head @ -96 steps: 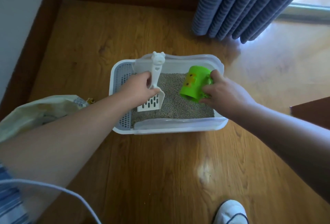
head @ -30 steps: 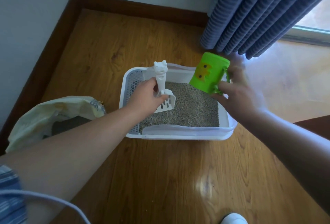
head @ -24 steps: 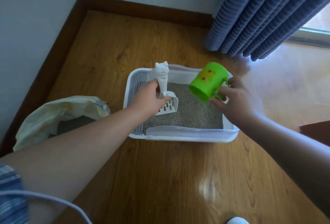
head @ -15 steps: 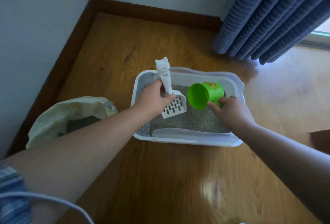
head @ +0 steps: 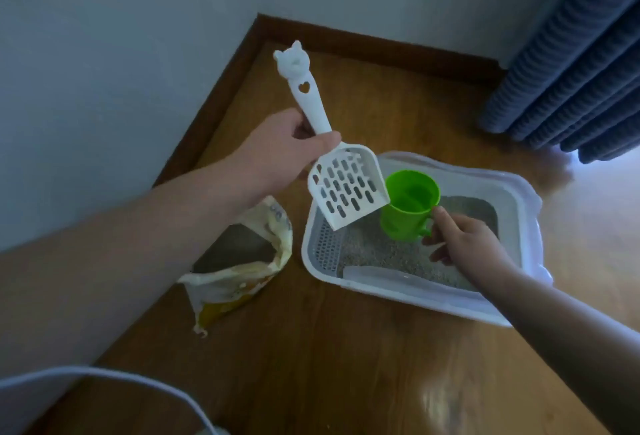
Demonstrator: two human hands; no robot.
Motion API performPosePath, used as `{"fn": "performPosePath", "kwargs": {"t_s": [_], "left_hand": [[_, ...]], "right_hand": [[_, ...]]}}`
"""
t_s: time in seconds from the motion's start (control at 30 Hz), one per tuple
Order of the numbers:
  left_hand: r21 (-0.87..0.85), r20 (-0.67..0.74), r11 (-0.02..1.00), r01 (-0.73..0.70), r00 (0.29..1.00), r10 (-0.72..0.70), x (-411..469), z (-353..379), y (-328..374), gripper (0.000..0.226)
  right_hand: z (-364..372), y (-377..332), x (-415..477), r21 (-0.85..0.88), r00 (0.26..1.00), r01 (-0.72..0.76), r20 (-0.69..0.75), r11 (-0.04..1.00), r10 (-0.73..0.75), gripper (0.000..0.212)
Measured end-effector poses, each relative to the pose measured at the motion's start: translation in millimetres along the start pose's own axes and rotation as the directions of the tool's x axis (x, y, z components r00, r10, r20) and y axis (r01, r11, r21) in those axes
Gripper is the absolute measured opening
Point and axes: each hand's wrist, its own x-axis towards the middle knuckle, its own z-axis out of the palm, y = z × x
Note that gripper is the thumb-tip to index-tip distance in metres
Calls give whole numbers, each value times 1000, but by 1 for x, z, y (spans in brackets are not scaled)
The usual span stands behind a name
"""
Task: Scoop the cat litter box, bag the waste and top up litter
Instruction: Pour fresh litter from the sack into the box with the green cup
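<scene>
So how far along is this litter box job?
Done, seemingly: the litter in the box looks even, with no clumps showing. In hand: the left hand holds the scoop up, empty; the right hand grips the green cup, upright over the litter. Left: no bagged waste is in sight, and the open litter bag lies beside the box.

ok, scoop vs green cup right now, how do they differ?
The white litter scoop is slotted; the green cup has solid walls. The scoop hangs tilted above the litter box, blade down; the cup sits upright, low in the box. The left hand grips the scoop's long handle; the right hand holds the cup's side handle. Both look plastic.
</scene>
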Motion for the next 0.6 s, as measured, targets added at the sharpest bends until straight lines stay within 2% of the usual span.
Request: {"fn": "performPosePath", "kwargs": {"t_s": [0.07,0.17,0.3,0.37,0.53,0.6], "left_hand": [[7,-48,999,48,998,-48,-17,-25,-10,16],[41,-131,992,122,985,-115,-40,-64,-28,31],[143,-209,982,127,973,-95,-63,-100,-58,33],[154,-209,981,117,974,-84,-69,-109,-77,39],[173,-137,961,214,972,-191,-72,-103,-122,68],[219,-126,938,270,961,-247,-67,-91,-138,62]], "right_hand": [[14,-21,-3,-10,997,56,49,998,-55,46],[36,-51,-3,13,988,114,106,993,-115,43],[62,-77,5,45,977,135,160,990,-140,43],[74,-87,9,50,972,157,170,986,-163,43],[97,-104,12,80,963,150,212,985,-164,46],[105,-110,13,79,961,143,226,986,-158,47]]}}
